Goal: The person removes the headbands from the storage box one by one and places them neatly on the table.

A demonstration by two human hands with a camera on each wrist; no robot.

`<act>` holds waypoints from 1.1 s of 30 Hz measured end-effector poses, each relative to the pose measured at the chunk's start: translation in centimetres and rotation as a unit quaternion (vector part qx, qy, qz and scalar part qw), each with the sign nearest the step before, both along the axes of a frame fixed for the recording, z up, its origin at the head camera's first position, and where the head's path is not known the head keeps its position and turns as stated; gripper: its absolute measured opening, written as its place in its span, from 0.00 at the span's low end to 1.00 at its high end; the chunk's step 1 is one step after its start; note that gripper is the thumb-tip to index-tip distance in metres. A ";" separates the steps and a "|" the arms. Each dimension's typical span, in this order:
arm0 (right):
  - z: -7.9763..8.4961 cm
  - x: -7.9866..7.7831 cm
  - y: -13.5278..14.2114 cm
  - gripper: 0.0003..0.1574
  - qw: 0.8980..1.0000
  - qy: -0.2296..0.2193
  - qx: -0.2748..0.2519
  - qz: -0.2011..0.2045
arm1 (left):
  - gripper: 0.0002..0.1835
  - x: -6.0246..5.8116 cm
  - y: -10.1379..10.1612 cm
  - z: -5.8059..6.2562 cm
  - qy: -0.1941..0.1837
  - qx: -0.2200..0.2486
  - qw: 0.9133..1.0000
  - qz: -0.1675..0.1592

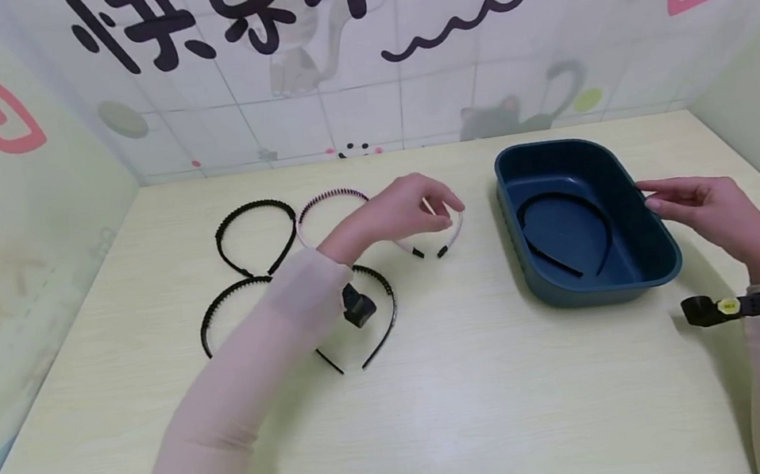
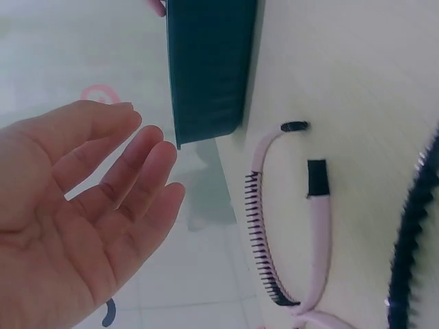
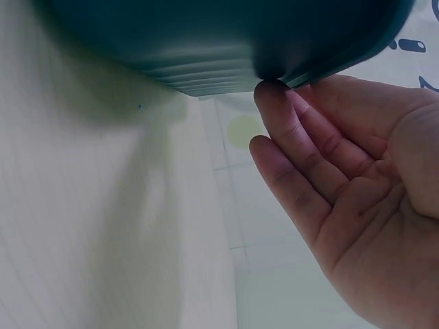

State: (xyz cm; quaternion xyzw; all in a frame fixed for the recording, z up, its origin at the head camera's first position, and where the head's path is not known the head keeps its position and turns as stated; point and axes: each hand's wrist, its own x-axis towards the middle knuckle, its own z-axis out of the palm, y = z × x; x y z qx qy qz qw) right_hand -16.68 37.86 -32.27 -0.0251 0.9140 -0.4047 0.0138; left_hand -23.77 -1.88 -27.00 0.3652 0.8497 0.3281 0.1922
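My left hand hovers over pale pink headband ends with black tips, its fingers loosely bent and holding nothing. In the left wrist view the hand is apart from the toothed pink headband. Part of a pink headband shows left of the hand; the hand and sleeve hide the rest, so I cannot tell how many pink ones there are. My right hand touches the right rim of a dark blue basin, with fairly straight fingers against its outer wall. A black headband lies inside.
A black headband lies at the back left. Nearer the front, black headbands lie partly under my left forearm. A black wrist device shows beside the left sleeve, another beside the right. A printed curtain stands behind the table.
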 end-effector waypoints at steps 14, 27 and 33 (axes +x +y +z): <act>0.0 0.0 0.0 0.31 1.000 -0.003 -0.005 -0.001 | 0.14 -0.6 4.2 0.6 0.030 0.013 0.999 -0.036; 0.0 0.0 0.0 0.32 1.000 -0.001 0.004 -0.001 | 0.14 -0.8 8.1 1.4 0.023 0.017 0.998 -0.051; 0.0 0.0 0.0 0.31 1.000 0.000 0.001 0.000 | 0.14 -1.2 9.5 1.5 0.023 0.003 0.998 -0.061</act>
